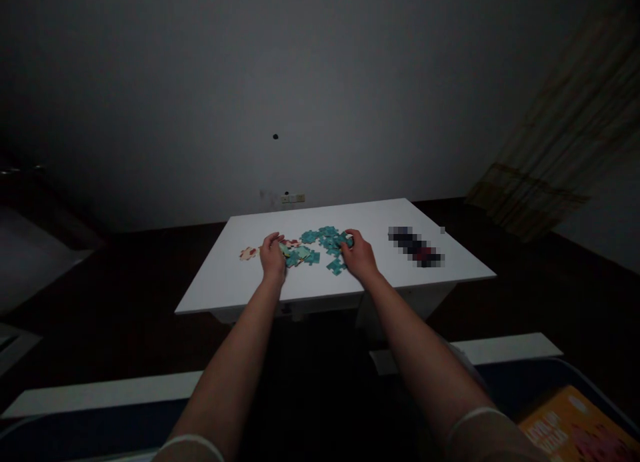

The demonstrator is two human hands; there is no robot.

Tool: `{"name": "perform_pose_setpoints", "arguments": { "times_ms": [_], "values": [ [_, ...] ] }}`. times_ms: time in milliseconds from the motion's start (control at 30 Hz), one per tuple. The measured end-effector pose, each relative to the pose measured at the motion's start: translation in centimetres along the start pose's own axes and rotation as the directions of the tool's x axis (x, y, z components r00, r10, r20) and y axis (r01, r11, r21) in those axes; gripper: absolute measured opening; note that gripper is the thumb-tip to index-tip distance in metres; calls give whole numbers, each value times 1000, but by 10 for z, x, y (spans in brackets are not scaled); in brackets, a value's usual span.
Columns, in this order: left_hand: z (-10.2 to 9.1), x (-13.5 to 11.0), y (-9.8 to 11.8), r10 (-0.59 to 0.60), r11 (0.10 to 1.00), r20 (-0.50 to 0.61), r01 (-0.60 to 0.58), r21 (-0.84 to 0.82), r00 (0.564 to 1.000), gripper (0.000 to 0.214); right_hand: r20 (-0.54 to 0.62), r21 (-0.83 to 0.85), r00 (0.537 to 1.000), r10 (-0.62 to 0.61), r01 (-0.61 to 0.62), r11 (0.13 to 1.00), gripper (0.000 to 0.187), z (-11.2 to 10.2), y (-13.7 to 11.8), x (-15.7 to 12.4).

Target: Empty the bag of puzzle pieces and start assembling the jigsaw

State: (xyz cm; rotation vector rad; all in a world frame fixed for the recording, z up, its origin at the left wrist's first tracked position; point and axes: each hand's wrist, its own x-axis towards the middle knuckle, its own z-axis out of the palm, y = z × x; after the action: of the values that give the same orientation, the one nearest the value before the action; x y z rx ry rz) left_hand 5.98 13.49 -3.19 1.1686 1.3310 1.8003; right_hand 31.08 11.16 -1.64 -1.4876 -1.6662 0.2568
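The person's bare left hand (pixel 273 257) and bare right hand (pixel 360 257) sit apart, flanking clustered teal, knobbed, seemingly cardboard jigsaw pieces (pixel 328 234) on the white rectangular tabletop (pixel 210 285); whether either grips one cannot be told, but a light, low touch should avoid scattering them.

My left hand (pixel 273 257) and right hand (pixel 359 254) flank teal puzzle pieces (pixel 327 234) between the front and back edges of the white table (pixel 225 285).
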Motion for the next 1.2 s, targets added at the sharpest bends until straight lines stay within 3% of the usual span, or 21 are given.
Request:
{"name": "perform_pose_setpoints", "arguments": {
  "times_ms": [67,167,367,467,533,633,700,767,900,1000,1200],
  "values": [
    [-1,2,-3,-22,998,-56,19,-53,998,27,-27,-32,999,34,-35,999,36,3,5,1],
    [-7,1,-1,-48,993,-54,42,-112,997,26,-64,-105,998,18,-25,994,30,8,10,4],
    [-36,-2,8,-110,965,90,128,-229,990,29,-74,-173,992,-100,86,981,28,15,14,4],
    [-52,-1,6,-107,978,149,131,-163,983,36,-61,-197,990,-128,113,974,30,14,13,1],
    [-63,0,5,-48,998,150,54,-31,988,40,-49,-210,986,-158,145,967,29,11,8,-2],
    [-83,-3,9,135,962,183,-173,211,974,42,33,-213,968,-248,249,945,27,7,-11,-8],
    [-96,-7,15,258,869,277,-348,351,926,42,132,-186,940,-315,336,923,27,11,-32,-14],
    [-105,-12,20,299,784,378,-451,427,876,40,196,-143,913,-358,388,911,30,25,-55,-20],
    [-106,-22,27,244,721,503,-502,477,829,46,177,-118,927,-332,354,928,50,67,-92,-28],
    [-101,-28,28,168,664,600,-539,518,783,52,204,-129,930,-306,336,933,52,88,-100,-30],
    [-102,-29,23,145,688,628,-534,491,764,41,194,-83,946,-260,280,956,43,81,-88,-32]
  ]
}}
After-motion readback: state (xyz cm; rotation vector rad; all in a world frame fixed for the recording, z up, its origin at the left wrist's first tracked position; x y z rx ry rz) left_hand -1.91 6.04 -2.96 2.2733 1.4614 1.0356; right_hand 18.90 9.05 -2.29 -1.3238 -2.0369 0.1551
